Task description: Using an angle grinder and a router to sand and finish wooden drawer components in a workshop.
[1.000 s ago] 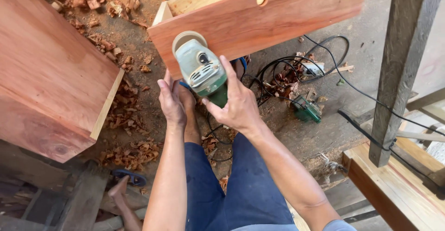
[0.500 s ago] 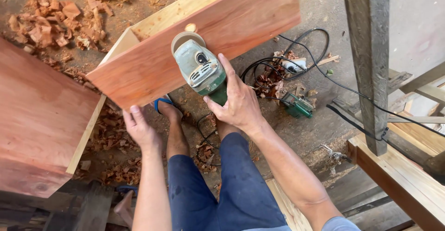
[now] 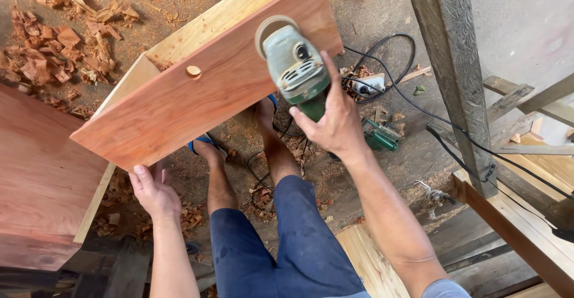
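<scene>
Drawer [image 3: 209,95] of reddish wood stands tilted in front of my knees, its broad front panel facing up at me, with a small round wooden plug [image 3: 193,71] near the panel's upper edge and paler side boards showing behind. My left hand [image 3: 154,191] is under the panel's lower left corner, fingers curled against the bottom edge, propping it. My right hand [image 3: 336,124] is wrapped tight around the dark green body of a grinder [image 3: 293,65]; the tool's grey-green head and round guard lie flat against the panel near its upper right corner. Both my feet, in blue sandals [image 3: 203,145], stand on the dirt floor [image 3: 382,5] below the drawer. A black cable [image 3: 394,89] loops over the floor to the right of the grinder, beside a white plug block [image 3: 366,86] and a second green tool [image 3: 379,135]. Wood chips [image 3: 54,53] lie scattered by the floor's upper left edge. A larger red-brown cabinet [image 3: 42,178] sits at my left, and a weathered post [image 3: 454,71] rises at right.
</scene>
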